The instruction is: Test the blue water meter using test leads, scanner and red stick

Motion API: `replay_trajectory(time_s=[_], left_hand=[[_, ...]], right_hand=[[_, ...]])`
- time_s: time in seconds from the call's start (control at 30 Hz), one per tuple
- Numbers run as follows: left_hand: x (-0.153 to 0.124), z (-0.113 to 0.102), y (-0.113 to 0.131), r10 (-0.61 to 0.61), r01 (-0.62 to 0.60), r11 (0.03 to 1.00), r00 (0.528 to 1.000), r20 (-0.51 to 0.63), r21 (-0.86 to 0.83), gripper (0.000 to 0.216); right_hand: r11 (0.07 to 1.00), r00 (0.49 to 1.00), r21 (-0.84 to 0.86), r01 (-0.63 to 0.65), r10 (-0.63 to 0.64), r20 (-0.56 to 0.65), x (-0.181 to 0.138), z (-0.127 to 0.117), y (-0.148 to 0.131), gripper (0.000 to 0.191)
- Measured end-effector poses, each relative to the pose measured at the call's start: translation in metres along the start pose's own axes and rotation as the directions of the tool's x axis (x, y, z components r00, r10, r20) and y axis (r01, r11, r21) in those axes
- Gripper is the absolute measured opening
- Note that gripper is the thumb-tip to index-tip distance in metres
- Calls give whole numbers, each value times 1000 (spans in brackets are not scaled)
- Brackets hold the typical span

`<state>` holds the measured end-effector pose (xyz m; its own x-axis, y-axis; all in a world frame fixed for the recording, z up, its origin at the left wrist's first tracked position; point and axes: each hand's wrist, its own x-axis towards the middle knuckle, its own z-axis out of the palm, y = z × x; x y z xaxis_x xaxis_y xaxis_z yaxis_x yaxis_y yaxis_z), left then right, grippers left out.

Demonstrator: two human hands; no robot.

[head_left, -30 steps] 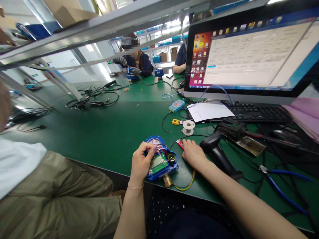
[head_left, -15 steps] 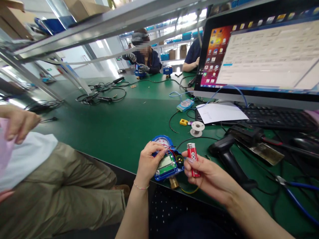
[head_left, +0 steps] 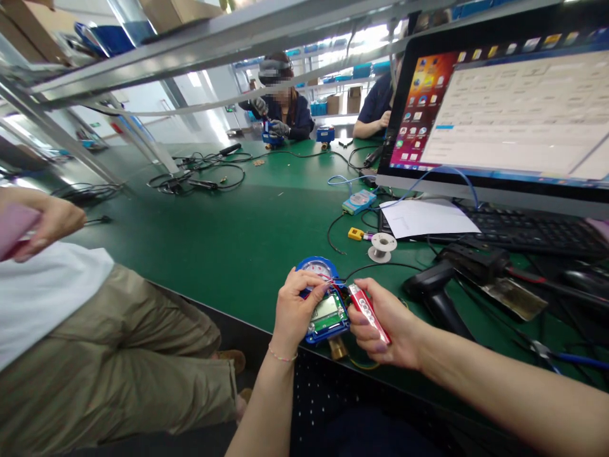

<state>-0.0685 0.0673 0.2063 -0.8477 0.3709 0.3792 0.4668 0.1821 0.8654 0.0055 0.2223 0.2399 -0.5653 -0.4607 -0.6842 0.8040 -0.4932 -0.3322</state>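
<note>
A red lighter (head_left: 368,313) is wrapped in the fingers of my right hand (head_left: 391,320). Its metal top tilts up and left, close to thin wires (head_left: 335,280). My left hand (head_left: 297,306) pinches these wires between thumb and forefinger. Below them lies an opened blue meter (head_left: 314,261) at the table's near edge, with a green circuit board and a small display (head_left: 326,309) showing. From its lower side sticks a brass fitting (head_left: 337,348). The lighter hand covers the meter's right part. Whether a flame burns, I cannot make out.
A solder spool (head_left: 382,247), a yellow piece (head_left: 354,233) and a light-blue box (head_left: 358,201) lie beyond the meter. A barcode scanner (head_left: 438,298), keyboard (head_left: 518,227) and monitor (head_left: 499,120) stand right. One person sits close at left; two others work across the table.
My right hand has turned the lighter from upright to slanted and brought its top to the wires. The left hand keeps its pinch. The whole view has shifted slightly.
</note>
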Motion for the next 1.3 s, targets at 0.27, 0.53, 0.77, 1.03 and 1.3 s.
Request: replay_trajectory(time_s=[0.27,0.53,0.77,1.03,1.3], left_hand=[[2,-3,1,-36,37,998,999,40,-40,12],[5,-6,0,-42,49,997,993,109,-60,9],[6,-8,-3,-41,52,996,989,144,-75,9],[5,-8,-2,-55,72,992,987,154,-106,9],[5,-8,1,-68,84,993,982,174,-83,8]], right_hand=[[1000,993,-8,8,-7,116,2,1,-8,52],[999,989,21,38,-40,140,1,1,-8,49],[998,997,28,49,-50,66,1,3,-9,46],[997,1000,-68,21,-21,-3,-6,3,-15,49],[997,996,-73,9,-16,-84,-10,1,-14,62]])
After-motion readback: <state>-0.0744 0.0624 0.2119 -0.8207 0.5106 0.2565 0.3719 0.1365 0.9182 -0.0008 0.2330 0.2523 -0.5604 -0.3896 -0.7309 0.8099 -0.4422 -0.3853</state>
